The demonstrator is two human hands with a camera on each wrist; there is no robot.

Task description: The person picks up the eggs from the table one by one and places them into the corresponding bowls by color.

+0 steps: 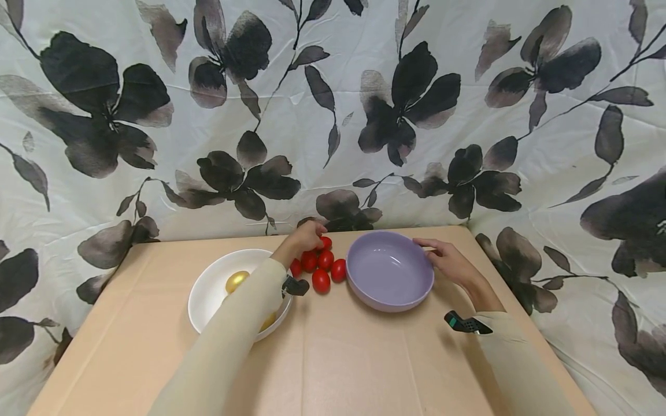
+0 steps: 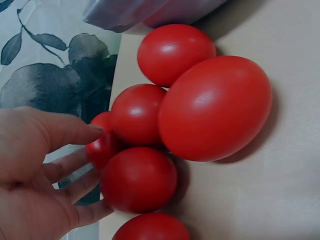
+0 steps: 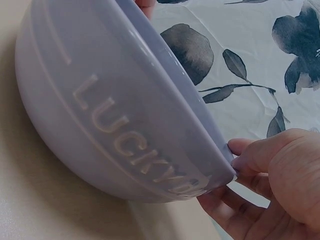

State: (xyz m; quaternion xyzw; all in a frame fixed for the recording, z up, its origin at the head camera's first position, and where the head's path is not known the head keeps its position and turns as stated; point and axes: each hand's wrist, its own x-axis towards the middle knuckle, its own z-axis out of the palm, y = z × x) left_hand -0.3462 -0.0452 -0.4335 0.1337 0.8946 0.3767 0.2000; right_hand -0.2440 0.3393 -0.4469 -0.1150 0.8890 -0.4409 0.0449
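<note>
The left hand (image 1: 306, 236), fingers parted, reaches a glossy red egg (image 2: 102, 146), its grip unclear; the right hand (image 1: 454, 261) pinches the rim of a round lavender bowl (image 1: 390, 271). Beneath the fingers spreads a pale tan tabletop (image 1: 364, 358); beyond hangs dark-flowered white cloth (image 1: 333, 46).

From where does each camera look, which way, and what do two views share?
Head: on the head, facing forward and down over the table; left hand, right hand and sleeves show.
Left wrist: on that wrist, facing the red eggs; left hand shows.
Right wrist: on that wrist, facing the purple bowl; right hand shows, perhaps left fingers.
Head and left wrist share the red eggs.
</note>
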